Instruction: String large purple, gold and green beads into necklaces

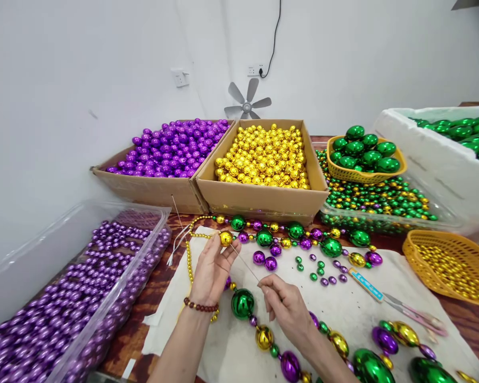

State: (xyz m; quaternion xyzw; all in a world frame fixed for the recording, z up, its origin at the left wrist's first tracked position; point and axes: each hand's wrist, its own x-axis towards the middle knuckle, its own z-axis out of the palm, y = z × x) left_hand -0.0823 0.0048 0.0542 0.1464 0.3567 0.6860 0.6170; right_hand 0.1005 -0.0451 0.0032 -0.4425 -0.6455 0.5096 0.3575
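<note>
Near the back edge of the white cloth on our dark wood-grained worktop, our left hand holds a shiny gold round bead between nearly closed fingers. Our right hand pinches a thin metal needle, its fingers shut on the lower end, the upper end by the bead. Green, purple and gold bead strands lie along the cloth's back edge, behind our hands.

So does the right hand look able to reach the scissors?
Probably yes: only low-lying beads and the blue-labelled cutter seem near the way to the scissors, though the right hand is pinching a thin wire.
</note>
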